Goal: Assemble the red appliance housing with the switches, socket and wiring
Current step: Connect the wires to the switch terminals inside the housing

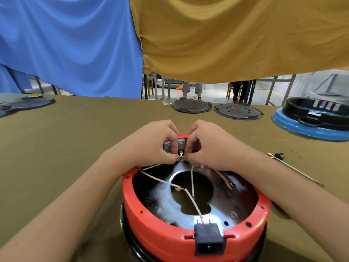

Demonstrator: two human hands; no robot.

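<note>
The round red appliance housing [154, 220] lies upside down on the table in front of me, showing a metal plate with a large hole. A black socket [208, 239] sits in its near rim, with white wires [190, 197] running across the inside. At the far rim is the red switch panel with grey switches [181, 144]. My left hand [153, 142] and my right hand [205, 144] meet there, fingertips pinching a white wire's brass terminal [181, 154] at the middle switch.
The table has an olive cloth [66, 148]. A loose wire with a black part [279, 156] lies to the right. Two dark round plates [191, 106] [238, 111] lie at the far edge, a blue-rimmed black housing [311, 118] at far right, dark parts [28, 103] at far left.
</note>
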